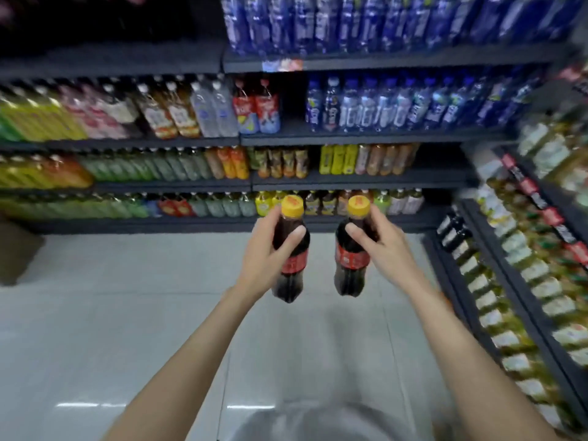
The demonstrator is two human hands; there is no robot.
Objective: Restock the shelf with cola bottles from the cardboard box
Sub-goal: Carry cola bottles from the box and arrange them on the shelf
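- Head view: your left hand (267, 249) grips one cola bottle (290, 249) around its upper body, thumb across the front just above the red label, fingers curled behind.
- Your right hand (378, 243) grips a second cola bottle (351, 249) the same way, thumb pressed on the dark shoulder below the yellow cap.
- Both bottles stand nearly upright, close beside each other but apart, held out in front of you above the pale tiled floor (127, 313).
- Ahead of you the dark shelf (350, 135) runs in several tiers packed with drinks; its second tier from the top has two red-labelled bottles (256, 106) next to a gap, with blue bottles (397, 103) to the right of it.
- A second rack (521, 313) of yellowish bottles runs along your right side, blurred.
- At the far left edge a brown shape (16, 249) sits on the floor; you cannot tell what it is.
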